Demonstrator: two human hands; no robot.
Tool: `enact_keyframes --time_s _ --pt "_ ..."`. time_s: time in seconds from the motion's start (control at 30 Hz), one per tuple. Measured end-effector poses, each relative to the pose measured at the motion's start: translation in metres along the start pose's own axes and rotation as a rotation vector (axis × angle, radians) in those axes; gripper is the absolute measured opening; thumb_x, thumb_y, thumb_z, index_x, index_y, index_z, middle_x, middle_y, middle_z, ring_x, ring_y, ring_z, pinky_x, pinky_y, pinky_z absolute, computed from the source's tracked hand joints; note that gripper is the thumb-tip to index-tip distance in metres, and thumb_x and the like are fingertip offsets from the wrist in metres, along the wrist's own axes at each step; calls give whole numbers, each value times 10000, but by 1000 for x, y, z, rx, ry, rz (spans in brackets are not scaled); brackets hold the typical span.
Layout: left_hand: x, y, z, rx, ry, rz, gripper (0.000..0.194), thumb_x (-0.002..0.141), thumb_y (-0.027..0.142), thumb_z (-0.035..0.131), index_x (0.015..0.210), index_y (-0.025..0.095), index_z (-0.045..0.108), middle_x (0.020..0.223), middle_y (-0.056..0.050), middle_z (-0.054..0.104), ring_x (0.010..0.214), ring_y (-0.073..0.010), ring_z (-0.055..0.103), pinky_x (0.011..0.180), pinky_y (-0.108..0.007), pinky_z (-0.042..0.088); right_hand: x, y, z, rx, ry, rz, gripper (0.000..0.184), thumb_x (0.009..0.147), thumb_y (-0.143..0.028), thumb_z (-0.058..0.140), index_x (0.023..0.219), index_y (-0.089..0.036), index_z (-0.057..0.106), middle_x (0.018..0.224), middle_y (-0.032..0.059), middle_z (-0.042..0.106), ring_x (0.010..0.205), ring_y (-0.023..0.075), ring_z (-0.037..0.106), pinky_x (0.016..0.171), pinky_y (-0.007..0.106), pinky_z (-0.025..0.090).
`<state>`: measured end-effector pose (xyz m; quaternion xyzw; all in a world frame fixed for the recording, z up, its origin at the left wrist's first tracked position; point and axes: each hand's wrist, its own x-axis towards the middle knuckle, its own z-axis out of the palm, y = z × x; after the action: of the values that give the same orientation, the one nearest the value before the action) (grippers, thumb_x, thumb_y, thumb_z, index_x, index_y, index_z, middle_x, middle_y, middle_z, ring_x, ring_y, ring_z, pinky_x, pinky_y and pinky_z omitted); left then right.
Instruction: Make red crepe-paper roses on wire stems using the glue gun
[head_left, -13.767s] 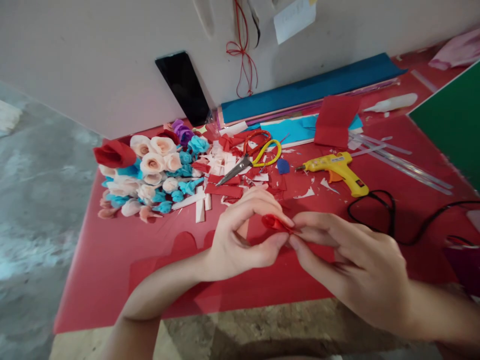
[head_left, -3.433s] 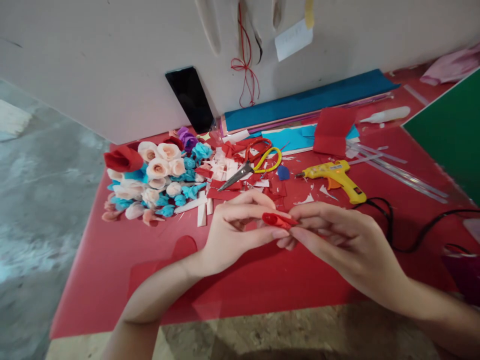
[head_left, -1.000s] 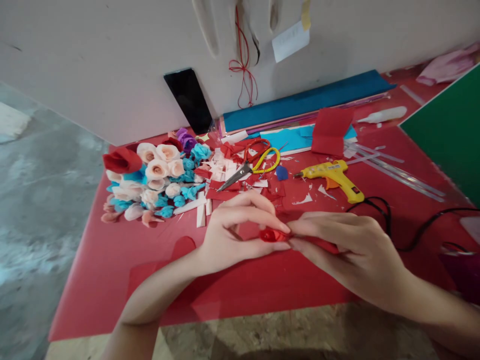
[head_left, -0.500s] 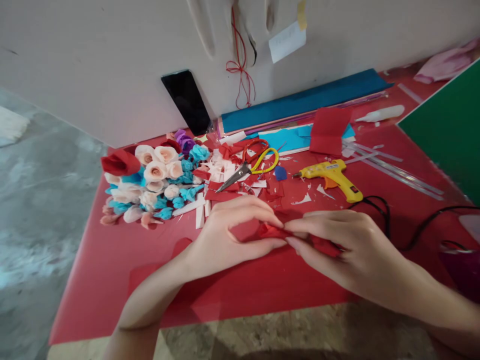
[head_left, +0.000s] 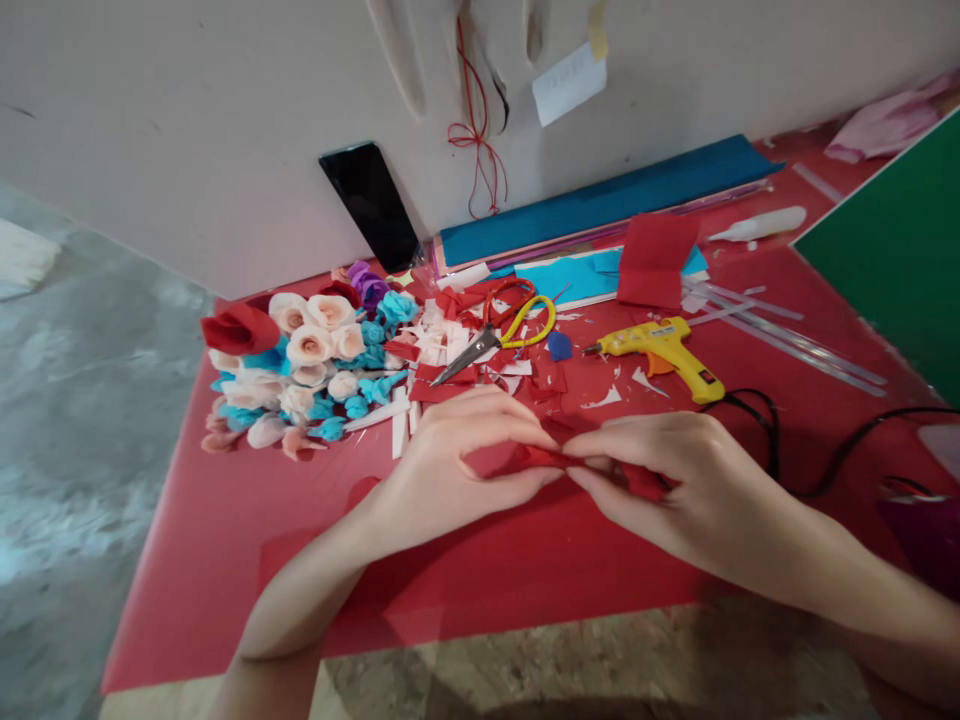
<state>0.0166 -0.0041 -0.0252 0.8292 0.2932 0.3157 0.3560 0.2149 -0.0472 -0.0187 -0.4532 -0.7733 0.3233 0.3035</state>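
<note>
Between my two hands is a small piece of red crepe paper point(head_left: 541, 457), low over the red tabletop point(head_left: 465, 590). My left hand point(head_left: 472, 465) pinches its left side with thumb and fingertips. From the right, my right hand point(head_left: 667, 480) grips the other side, its fingertips almost meeting those of the left. The fingers hide much of the paper. Beyond my hands lie scissors point(head_left: 480, 352) with red and yellow handles on paper scraps point(head_left: 442, 335). A yellow hot glue gun point(head_left: 660, 350) rests past my right hand, nozzle pointing left.
Several paper flowers point(head_left: 309, 348) in white, blue, red and purple are bunched at the left. A phone point(head_left: 371, 205) leans on the wall. Teal paper point(head_left: 615, 198), glue sticks point(head_left: 802, 345), a white glue bottle point(head_left: 761, 224) and a green board point(head_left: 892, 250) stand farther back; a black cord point(head_left: 840, 465) trails right.
Both hands keep hold of the red crepe paper and have shifted very slightly left. The fingertips press closer together, and less of the paper shows. The view moved a little.
</note>
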Motion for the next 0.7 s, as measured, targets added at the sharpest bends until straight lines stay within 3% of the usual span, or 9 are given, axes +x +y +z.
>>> enact_keyframes --time_s 0.17,0.3,0.37,0.5,0.6,0.67,0.7 --pt "3 -4 -2 -12 6 13 118 720 128 696 826 176 676 785 -32 701 743 -138 623 706 -261 511 2 3 -1 -27 4 19 139 807 -126 583 874 -204 676 667 -59 663 546 40 566 562 137 401" --pt "2 -4 -20 22 79 -17 100 721 126 696 798 190 687 769 -16 689 747 -138 615 705 -274 498 1 8 -15 -118 -18 7 128 816 -145 570 859 -210 671 692 -46 677 573 67 599 563 166 417" --pt "-1 -4 -35 29 176 -7 129 708 127 714 800 217 699 762 1 678 765 -152 610 719 -303 493 -3 11 -25 -143 9 15 99 834 -191 567 845 -219 662 676 -43 668 544 76 586 538 180 417" --pt "-7 -7 -62 35 499 27 214 677 98 744 831 246 725 755 34 673 769 -154 593 729 -324 476 -6 16 -38 -198 111 56 78 833 -268 588 820 -237 659 740 -30 686 624 117 628 546 199 438" --pt "-7 -12 -69 40 574 59 233 665 93 756 821 265 731 726 56 668 744 -149 584 778 -356 471 1 21 -34 -209 85 110 232 839 -299 576 638 -191 619 545 -18 586 490 105 538 461 217 380" --pt "-5 -14 -66 -11 541 128 251 656 73 754 822 260 729 699 49 667 719 -144 587 714 -337 479 7 25 -26 -134 90 156 333 847 -302 571 541 -171 571 427 -30 454 397 78 417 403 220 310" --pt "-4 -15 -62 -45 535 81 238 668 77 747 828 252 725 722 33 669 752 -150 595 711 -331 484 10 26 -22 -84 100 169 314 842 -290 580 553 -165 580 431 -35 444 383 69 385 390 217 297"
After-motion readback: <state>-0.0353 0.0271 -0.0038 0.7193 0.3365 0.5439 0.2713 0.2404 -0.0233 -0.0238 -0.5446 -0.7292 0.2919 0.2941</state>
